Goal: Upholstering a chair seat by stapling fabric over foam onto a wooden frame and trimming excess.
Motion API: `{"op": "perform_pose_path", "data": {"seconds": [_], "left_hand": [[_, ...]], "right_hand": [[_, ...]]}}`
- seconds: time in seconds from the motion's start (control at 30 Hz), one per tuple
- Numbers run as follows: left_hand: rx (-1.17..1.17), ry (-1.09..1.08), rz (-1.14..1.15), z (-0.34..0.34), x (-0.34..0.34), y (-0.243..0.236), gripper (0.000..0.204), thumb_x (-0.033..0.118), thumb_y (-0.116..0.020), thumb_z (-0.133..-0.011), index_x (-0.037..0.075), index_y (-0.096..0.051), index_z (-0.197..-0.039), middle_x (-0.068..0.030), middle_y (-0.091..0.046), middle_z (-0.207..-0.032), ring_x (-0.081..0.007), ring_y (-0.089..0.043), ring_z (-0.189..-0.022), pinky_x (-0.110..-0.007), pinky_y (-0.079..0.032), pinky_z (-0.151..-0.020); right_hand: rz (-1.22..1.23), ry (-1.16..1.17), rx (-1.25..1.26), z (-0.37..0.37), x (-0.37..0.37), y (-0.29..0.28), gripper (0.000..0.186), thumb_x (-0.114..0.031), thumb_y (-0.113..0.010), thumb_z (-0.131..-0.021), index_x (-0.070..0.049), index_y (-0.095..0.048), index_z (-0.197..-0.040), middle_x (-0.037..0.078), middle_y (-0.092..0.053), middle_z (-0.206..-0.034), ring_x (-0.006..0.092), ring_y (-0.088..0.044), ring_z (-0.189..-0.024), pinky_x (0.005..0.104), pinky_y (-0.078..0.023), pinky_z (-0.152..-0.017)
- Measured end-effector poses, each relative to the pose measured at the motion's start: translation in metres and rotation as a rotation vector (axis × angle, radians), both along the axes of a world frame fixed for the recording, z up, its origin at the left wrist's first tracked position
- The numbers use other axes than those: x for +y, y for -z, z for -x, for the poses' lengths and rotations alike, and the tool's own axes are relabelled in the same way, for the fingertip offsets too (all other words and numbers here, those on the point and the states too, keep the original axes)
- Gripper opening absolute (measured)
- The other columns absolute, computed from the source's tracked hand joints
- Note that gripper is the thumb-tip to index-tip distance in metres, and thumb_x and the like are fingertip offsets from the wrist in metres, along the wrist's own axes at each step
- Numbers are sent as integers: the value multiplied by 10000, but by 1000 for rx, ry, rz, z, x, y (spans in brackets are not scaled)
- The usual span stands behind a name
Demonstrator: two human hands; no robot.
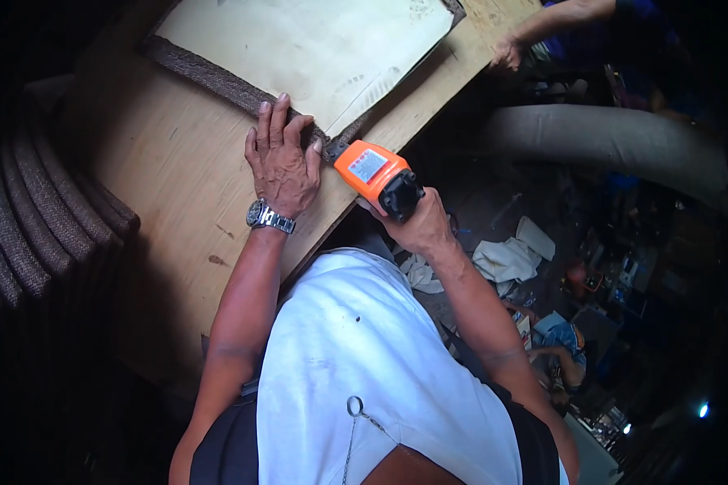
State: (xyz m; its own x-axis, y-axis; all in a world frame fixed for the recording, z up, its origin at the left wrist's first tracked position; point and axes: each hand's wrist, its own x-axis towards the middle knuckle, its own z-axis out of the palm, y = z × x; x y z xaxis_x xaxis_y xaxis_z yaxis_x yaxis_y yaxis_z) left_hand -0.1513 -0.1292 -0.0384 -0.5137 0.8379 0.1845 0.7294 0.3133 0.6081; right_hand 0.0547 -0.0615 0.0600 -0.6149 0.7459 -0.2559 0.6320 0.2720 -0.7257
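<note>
My right hand [421,226] is wrapped round an orange and black staple gun [370,168]. The gun's nose meets the near corner of an upholstered panel [315,56], which lies on the table with its cream backing up and brown woven fabric [210,79] along its edges. My left hand [285,168], with a metal watch at the wrist, lies over the fabric edge beside that corner. Its fingers are stretched out and somewhat apart, with the thumb close to the gun's nose. The exact contact between nose and fabric is too small to make out.
Brown fabric-covered panels [44,210] stand in a stack at the left. Under the work is a plywood tabletop [178,153]. Another person's hand [505,55] rests at its far right edge. A grey padded roll [607,137] and crumpled pale cloth [505,260] are to the right.
</note>
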Motion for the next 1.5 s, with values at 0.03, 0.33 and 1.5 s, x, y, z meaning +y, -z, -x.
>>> {"op": "perform_pose_path", "data": {"seconds": [0.03, 0.33, 1.5], "left_hand": [[23, 2, 11, 0, 1, 0, 408, 267, -620, -931, 164, -574, -1323, -91, -324, -1632, -297, -188, -1547, -522, -153, -1206], [-35, 36, -16, 6, 0, 6, 337, 280, -559, -983, 184, -594, -1304, -62, -301, -1646, -276, -173, -1551, -524, -122, -1219], [534, 41, 212, -79, 95, -24, 124, 153, -648, -911, 104, -572, -997, -137, -582, -963, -357, -621, -904, -459, -518, -741]], "right_hand": [[-23, -16, -10, 1, 0, 0, 270, -226, -865, -808, -21, -720, -909, 146, -737, -786, 259, -758, -763, 347, -562, -683], [-57, -5, 51, 14, -13, -10, 305, -241, -841, -797, -35, -712, -981, 194, -721, -821, 370, -726, -813, 410, -558, -693], [450, 467, -408, -546, -52, 277, 524, -458, -686, -899, 24, -657, -1103, 218, -716, -871, 397, -710, -799, 555, -521, -711]]}}
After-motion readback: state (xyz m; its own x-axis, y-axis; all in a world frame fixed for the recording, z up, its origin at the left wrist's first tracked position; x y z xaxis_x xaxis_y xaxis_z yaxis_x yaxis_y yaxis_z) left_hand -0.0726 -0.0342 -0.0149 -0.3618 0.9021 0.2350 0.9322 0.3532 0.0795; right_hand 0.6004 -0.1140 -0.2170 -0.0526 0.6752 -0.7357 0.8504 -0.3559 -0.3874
